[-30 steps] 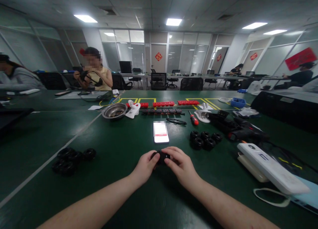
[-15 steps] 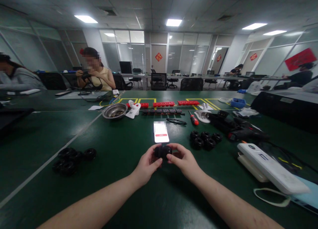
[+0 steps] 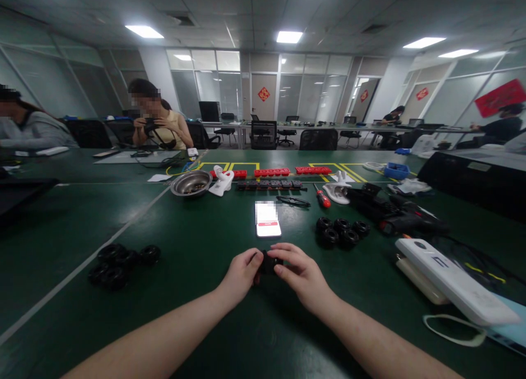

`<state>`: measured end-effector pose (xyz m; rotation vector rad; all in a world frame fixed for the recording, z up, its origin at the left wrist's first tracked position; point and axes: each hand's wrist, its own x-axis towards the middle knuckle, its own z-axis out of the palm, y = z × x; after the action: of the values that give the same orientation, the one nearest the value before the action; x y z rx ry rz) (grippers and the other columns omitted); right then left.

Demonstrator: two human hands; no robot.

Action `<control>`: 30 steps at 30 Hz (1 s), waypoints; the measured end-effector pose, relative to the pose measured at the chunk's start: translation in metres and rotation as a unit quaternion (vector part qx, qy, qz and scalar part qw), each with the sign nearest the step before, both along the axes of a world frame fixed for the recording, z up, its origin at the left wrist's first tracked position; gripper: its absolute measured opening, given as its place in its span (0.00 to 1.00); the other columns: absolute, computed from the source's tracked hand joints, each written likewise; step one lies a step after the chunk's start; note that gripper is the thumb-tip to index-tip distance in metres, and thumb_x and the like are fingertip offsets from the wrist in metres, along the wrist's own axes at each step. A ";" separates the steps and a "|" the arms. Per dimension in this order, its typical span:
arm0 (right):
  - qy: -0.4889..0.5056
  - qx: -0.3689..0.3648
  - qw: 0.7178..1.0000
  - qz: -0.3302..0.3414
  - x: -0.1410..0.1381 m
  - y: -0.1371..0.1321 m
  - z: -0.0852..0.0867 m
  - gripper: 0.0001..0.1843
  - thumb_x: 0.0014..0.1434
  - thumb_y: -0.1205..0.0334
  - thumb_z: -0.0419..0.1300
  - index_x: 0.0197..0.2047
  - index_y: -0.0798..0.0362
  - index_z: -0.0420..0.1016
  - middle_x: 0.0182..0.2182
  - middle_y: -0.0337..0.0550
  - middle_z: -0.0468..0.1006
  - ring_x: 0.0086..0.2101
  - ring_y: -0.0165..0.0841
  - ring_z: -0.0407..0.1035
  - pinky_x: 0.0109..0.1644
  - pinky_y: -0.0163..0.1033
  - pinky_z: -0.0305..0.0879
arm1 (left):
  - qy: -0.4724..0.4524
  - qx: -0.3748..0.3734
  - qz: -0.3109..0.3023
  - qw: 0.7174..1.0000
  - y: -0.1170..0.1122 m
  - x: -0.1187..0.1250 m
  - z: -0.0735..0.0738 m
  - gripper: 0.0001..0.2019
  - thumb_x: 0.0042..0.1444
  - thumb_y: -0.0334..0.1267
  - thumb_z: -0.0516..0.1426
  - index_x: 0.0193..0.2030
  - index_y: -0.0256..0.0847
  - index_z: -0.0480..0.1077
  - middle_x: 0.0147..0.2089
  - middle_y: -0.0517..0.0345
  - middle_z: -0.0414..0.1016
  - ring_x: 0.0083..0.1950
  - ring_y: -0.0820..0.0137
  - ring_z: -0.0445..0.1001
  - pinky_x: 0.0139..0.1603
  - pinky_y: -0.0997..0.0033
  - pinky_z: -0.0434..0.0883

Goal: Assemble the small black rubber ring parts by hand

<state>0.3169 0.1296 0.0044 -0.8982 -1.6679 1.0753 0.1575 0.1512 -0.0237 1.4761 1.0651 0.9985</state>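
Between my two hands is a small black wheel-like part point(image 3: 270, 262), mostly covered by fingers. My left hand point(image 3: 242, 272) is closed on its left side, thumb on top. My right hand point(image 3: 302, 269) holds the right side between thumb and fingers. Just beyond lies a phone point(image 3: 268, 219) with a lit screen. Black toy wheels point(image 3: 341, 232) sit in rows to the right, and another heap of black wheels point(image 3: 113, 265) lies to the left.
Farther back are a metal bowl point(image 3: 191, 183) with small pieces, red toy parts point(image 3: 271, 172), a black chassis strip point(image 3: 269, 185), glasses point(image 3: 293, 201) and a screwdriver point(image 3: 322, 198). A black power tool point(image 3: 406, 217) and a white device point(image 3: 456, 280) occupy the right. Co-workers sit beyond.
My left hand has changed its grip, its fingers curling in and the thumb moving up. The black part has turned and sits slightly lower. The view has shifted a little.
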 end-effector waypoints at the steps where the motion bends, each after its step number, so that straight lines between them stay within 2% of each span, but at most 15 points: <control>1: 0.003 -0.001 1.000 -0.010 -0.001 0.000 -0.001 0.13 0.51 0.66 0.57 0.40 0.46 0.73 0.44 0.44 0.66 0.45 0.37 0.62 0.44 0.41 0.65 | 0.003 -0.001 0.000 1.000 0.000 0.000 0.000 0.25 0.48 0.60 0.46 0.27 0.37 0.63 0.16 0.66 0.59 0.17 0.77 0.60 0.17 0.78 0.55; 4: 0.049 -0.026 0.998 -0.034 -0.003 0.003 -0.005 0.22 0.46 0.67 0.60 0.46 0.45 0.67 0.47 0.44 0.64 0.44 0.36 0.64 0.44 0.42 0.65 | -0.012 -0.003 0.005 1.000 0.000 0.001 0.001 0.24 0.49 0.57 0.48 0.35 0.35 0.66 0.19 0.65 0.61 0.18 0.77 0.60 0.17 0.79 0.55; 6: 0.082 -0.053 0.994 -0.042 -0.003 0.005 -0.008 0.26 0.43 0.68 0.62 0.48 0.47 0.64 0.46 0.44 0.66 0.43 0.35 0.65 0.44 0.42 0.65 | -0.039 -0.009 0.017 0.999 0.000 0.001 0.000 0.23 0.49 0.54 0.50 0.43 0.35 0.64 0.23 0.63 0.64 0.18 0.78 0.61 0.16 0.80 0.55; 9: 0.058 -0.062 0.995 -0.060 -0.001 0.007 -0.009 0.19 0.44 0.64 0.62 0.43 0.52 0.67 0.40 0.44 0.69 0.40 0.35 0.66 0.44 0.42 0.65 | -0.067 -0.014 0.013 0.998 0.000 0.001 -0.001 0.24 0.51 0.52 0.50 0.49 0.37 0.59 0.26 0.62 0.66 0.16 0.80 0.61 0.14 0.81 0.54; 11: 0.018 -0.059 0.994 -0.087 0.001 0.009 -0.008 0.19 0.45 0.61 0.62 0.42 0.53 0.67 0.37 0.44 0.70 0.35 0.34 0.68 0.40 0.41 0.66 | -0.074 -0.004 -0.013 0.997 -0.002 0.001 -0.001 0.23 0.51 0.51 0.50 0.48 0.37 0.59 0.26 0.61 0.67 0.16 0.80 0.61 0.14 0.81 0.54; 13: 0.005 -0.079 0.992 -0.095 0.004 0.011 -0.007 0.22 0.47 0.57 0.60 0.46 0.52 0.65 0.34 0.41 0.70 0.27 0.30 0.68 0.31 0.38 0.67 | -0.081 0.006 -0.033 0.996 -0.005 0.001 0.001 0.22 0.50 0.48 0.53 0.48 0.37 0.59 0.28 0.60 0.67 0.18 0.80 0.63 0.16 0.81 0.58; 16: 0.032 -0.125 0.990 -0.056 0.006 0.015 -0.007 0.22 0.49 0.54 0.57 0.47 0.53 0.64 0.29 0.38 0.69 0.21 0.27 0.66 0.24 0.35 0.64 | -0.082 0.013 -0.028 0.996 -0.010 0.003 0.005 0.23 0.48 0.41 0.57 0.50 0.39 0.56 0.32 0.59 0.66 0.23 0.78 0.64 0.20 0.79 0.62; 21: 0.071 -0.128 0.989 0.013 0.008 0.015 -0.002 0.20 0.49 0.58 0.58 0.47 0.51 0.65 0.37 0.43 0.70 0.30 0.29 0.68 0.33 0.37 0.66 | -0.043 0.012 -0.022 0.999 -0.012 0.003 0.005 0.20 0.52 0.44 0.52 0.49 0.40 0.54 0.24 0.66 0.64 0.18 0.79 0.62 0.18 0.80 0.60; 25: 0.069 -0.086 0.993 0.038 0.008 0.011 0.005 0.19 0.47 0.63 0.61 0.44 0.50 0.67 0.41 0.42 0.70 0.37 0.32 0.67 0.42 0.40 0.64 | -0.027 0.009 -0.023 0.999 -0.006 0.000 0.002 0.22 0.52 0.53 0.48 0.43 0.35 0.61 0.22 0.63 0.64 0.18 0.78 0.61 0.17 0.79 0.57; 30: 0.055 -0.071 0.996 0.016 0.006 0.008 0.005 0.14 0.47 0.61 0.60 0.39 0.52 0.66 0.36 0.41 0.71 0.34 0.32 0.67 0.39 0.39 0.64 | 0.019 0.040 -0.020 0.999 -0.004 -0.002 -0.001 0.24 0.53 0.55 0.44 0.35 0.34 0.66 0.23 0.60 0.64 0.21 0.76 0.61 0.19 0.77 0.57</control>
<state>0.3226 0.1375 0.0098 -0.8890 -1.5353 1.2551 0.1556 0.1472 -0.0248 1.5807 1.0301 0.9983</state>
